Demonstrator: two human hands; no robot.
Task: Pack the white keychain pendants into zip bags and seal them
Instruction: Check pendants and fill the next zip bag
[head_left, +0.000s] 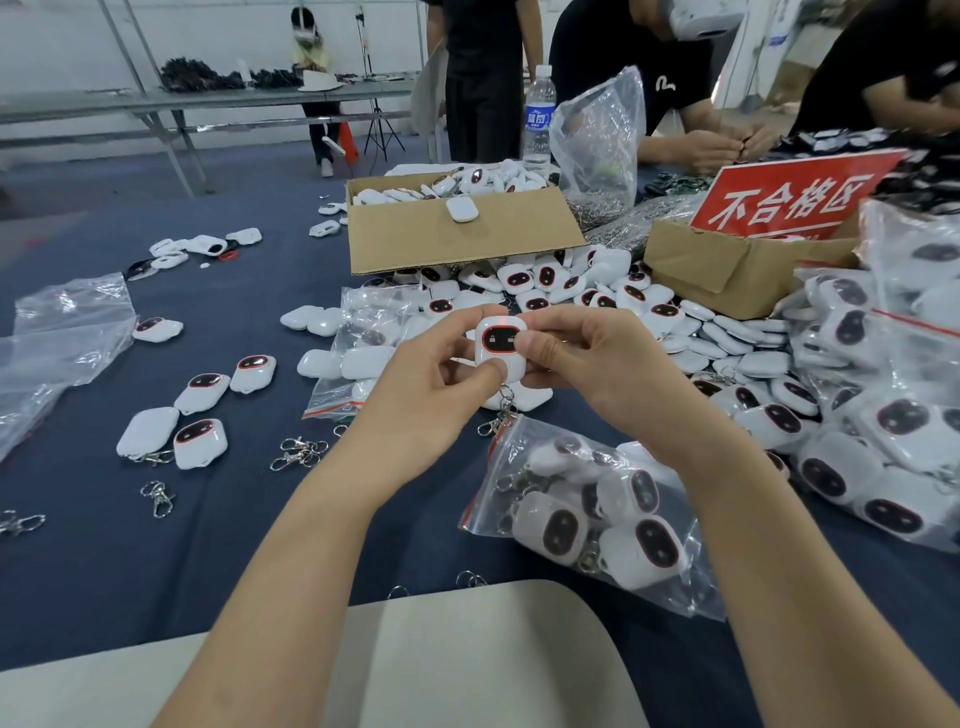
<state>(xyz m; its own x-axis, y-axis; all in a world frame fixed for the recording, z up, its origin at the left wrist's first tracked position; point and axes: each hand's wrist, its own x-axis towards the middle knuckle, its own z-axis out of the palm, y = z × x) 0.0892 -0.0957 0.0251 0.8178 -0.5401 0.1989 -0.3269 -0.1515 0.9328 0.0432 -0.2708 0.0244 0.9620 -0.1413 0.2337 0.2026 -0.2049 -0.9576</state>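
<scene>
Both hands hold one white keychain pendant (500, 340) with a dark, red-rimmed face above the table's middle. My left hand (434, 382) pinches its lower left, thumb on the front. My right hand (582, 364) grips its right side, thumb on the face. Its metal clasp (500, 415) dangles below. Directly under it lies a zip bag (587, 514) holding several pendants, its red-lined mouth toward my hands. Another zip bag (358, 358) with pendants lies behind my left hand.
A heap of loose pendants (597, 291) lies ahead, with filled bags (883, 405) stacked at right. Two cardboard boxes (457, 234) (727, 265), a red sign (795, 195) and a water bottle (538, 119) stand behind. Loose clasps (301, 452) and empty bags (62, 332) lie left. Other people work opposite.
</scene>
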